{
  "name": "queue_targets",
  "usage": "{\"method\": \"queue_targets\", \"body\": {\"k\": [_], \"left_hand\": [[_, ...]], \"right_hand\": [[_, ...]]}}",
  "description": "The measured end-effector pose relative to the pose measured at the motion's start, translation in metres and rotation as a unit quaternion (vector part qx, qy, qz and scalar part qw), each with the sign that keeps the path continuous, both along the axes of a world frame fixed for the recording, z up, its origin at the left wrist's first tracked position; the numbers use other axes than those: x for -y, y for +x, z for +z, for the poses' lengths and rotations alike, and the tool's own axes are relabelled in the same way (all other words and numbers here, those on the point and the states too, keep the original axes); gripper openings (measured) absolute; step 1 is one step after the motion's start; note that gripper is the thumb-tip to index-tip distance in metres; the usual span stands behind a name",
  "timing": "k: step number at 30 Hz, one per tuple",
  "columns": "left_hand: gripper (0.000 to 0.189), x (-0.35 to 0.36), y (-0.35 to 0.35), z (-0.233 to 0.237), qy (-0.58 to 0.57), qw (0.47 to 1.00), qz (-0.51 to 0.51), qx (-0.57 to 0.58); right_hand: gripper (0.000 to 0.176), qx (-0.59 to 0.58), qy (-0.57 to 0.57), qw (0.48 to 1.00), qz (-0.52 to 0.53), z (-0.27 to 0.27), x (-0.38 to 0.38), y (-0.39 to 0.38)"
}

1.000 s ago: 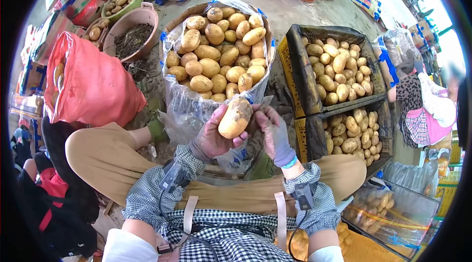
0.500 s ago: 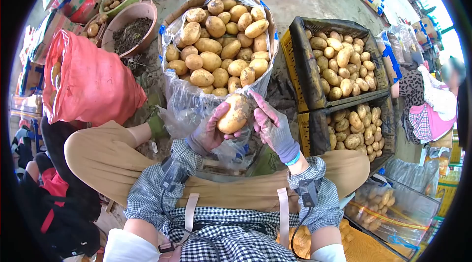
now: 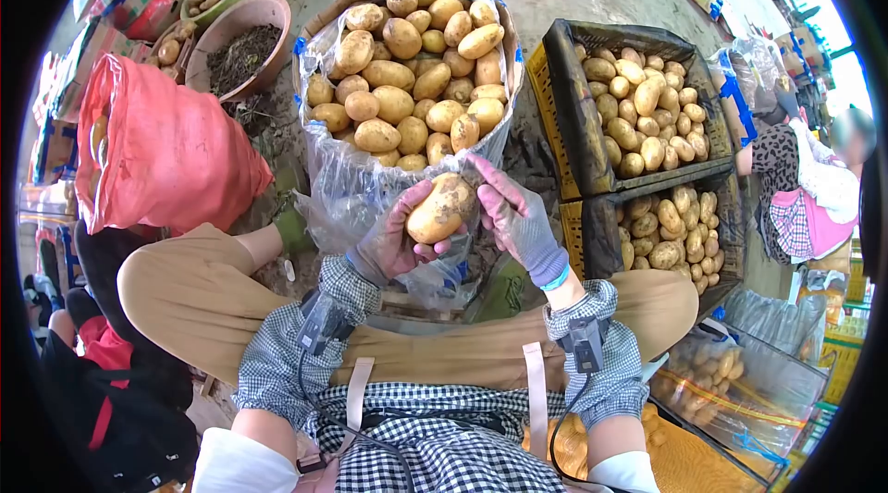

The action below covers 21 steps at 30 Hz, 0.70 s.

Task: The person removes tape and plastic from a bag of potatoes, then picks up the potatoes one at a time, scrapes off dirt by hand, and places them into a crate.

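A large potato (image 3: pixel 441 208) with dirt patches on its upper right side is cradled in my left hand (image 3: pixel 393 236), whose gloved fingers curl under and around it. My right hand (image 3: pixel 518 227), also gloved, is at the potato's right side with index finger stretched out and fingers apart; its fingertips are right at the potato's edge. Just beyond both hands stands a round container (image 3: pixel 310 137) lined with clear plastic and heaped with potatoes (image 3: pixel 393 106). The plastic liner (image 3: pixel 347 183) hangs over its near side.
Two dark-lined crates (image 3: pixel 578 146) of smaller potatoes stand to the right. On the left are a red sack (image 3: pixel 171 155) and a pink basin (image 3: pixel 277 40) holding dark debris. A bag of potatoes (image 3: pixel 712 373) lies lower right. Another person (image 3: pixel 805 188) sits at far right.
The potato has turned slightly in my left hand, showing more of its dirty side. My right hand stays beside it, shifted slightly right. The view has moved a little.
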<state>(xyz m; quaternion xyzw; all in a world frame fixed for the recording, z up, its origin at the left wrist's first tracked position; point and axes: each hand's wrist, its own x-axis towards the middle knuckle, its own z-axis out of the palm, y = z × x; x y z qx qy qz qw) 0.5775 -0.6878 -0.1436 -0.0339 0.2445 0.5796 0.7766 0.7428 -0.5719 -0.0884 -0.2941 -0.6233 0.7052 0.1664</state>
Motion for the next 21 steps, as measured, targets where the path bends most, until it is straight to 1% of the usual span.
{"method": "queue_targets", "body": {"k": [2, 4, 5, 7, 8, 10, 11, 12, 13, 14, 16, 18, 19, 20, 21], "left_hand": [[0.05, 0.0, -0.001, 0.0, -0.004, 1.0, -0.003, -0.022], [0.051, 0.003, -0.002, -0.003, -0.019, 1.0, -0.002, 0.024], [0.051, 0.004, -0.001, -0.004, -0.02, 0.999, -0.003, 0.024], [0.052, 0.004, 0.001, -0.005, -0.018, 0.995, 0.001, 0.098], [0.052, 0.005, 0.002, -0.006, -0.019, 0.995, 0.001, 0.098], [0.054, 0.005, 0.003, -0.007, 0.012, 0.982, 0.009, 0.189], [0.054, 0.005, 0.004, -0.006, 0.012, 0.982, 0.008, 0.189], [0.055, 0.004, 0.005, -0.005, 0.044, 0.975, 0.005, 0.219], [0.056, 0.004, 0.006, -0.003, 0.077, 0.965, 0.0, 0.249], [0.056, 0.004, 0.005, -0.003, 0.078, 0.966, -0.002, 0.248], [0.055, 0.004, 0.005, -0.003, 0.085, 0.959, 0.011, 0.268], [0.055, 0.005, 0.005, -0.005, 0.087, 0.96, 0.017, 0.264], [0.055, 0.005, 0.006, -0.006, 0.088, 0.961, 0.022, 0.26], [0.055, 0.005, 0.006, -0.007, 0.086, 0.961, 0.021, 0.26], [0.055, 0.004, 0.007, -0.008, 0.072, 0.962, 0.021, 0.262]], "right_hand": [[0.043, 0.029, -0.084, 0.996, 0.0, 0.004, -0.001, 0.0], [0.043, 0.024, -0.097, 0.995, 0.012, 0.002, -0.001, 0.002], [0.043, 0.019, -0.11, 0.993, 0.023, 0.001, -0.001, 0.003], [0.044, 0.006, -0.104, 0.994, 0.032, 0.0, 0.001, 0.002], [0.044, -0.009, -0.096, 0.995, 0.041, 0.0, 0.002, 0.002], [0.044, -0.021, -0.108, 0.993, 0.036, -0.001, 0.003, 0.003], [0.045, -0.033, -0.121, 0.992, 0.031, -0.002, 0.003, 0.003], [0.045, -0.034, -0.122, 0.992, 0.031, -0.003, 0.003, 0.003], [0.046, -0.026, -0.116, 0.993, 0.001, -0.004, 0.002, 0.001], [0.047, -0.019, -0.11, 0.993, -0.029, -0.004, 0.002, -0.001], [0.048, -0.01, -0.111, 0.993, -0.025, -0.002, 0.006, -0.001], [0.048, -0.034, -0.167, 0.985, -0.021, -0.003, 0.014, -0.004], [0.048, -0.046, -0.172, 0.984, -0.025, -0.004, 0.017, -0.004], [0.048, -0.047, -0.173, 0.983, -0.027, -0.005, 0.02, -0.005], [0.048, -0.042, -0.145, 0.988, -0.025, -0.005, 0.022, -0.006]]}}
